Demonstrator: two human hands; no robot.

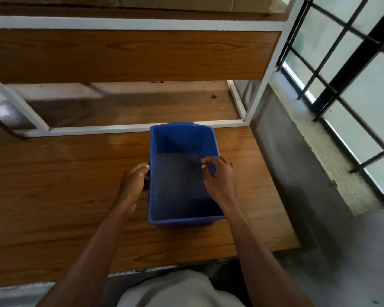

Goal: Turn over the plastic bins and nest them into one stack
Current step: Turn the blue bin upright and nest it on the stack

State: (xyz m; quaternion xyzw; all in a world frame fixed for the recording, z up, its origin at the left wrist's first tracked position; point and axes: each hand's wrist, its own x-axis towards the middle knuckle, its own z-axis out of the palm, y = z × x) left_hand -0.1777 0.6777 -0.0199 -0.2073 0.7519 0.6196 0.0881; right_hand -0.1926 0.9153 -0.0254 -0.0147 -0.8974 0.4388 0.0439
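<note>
Here, blue bin (182, 173) (open side up) between both hands, left (134, 179) and right (220, 176).

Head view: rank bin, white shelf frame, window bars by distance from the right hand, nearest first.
From the right hand:
1. Bin, touching, fingers on its right rim.
2. White shelf frame, just behind the bin.
3. Window bars, far right, beyond the table.

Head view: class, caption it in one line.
Two hands, left and right, grip an upright blue bin on a wooden table.
</note>
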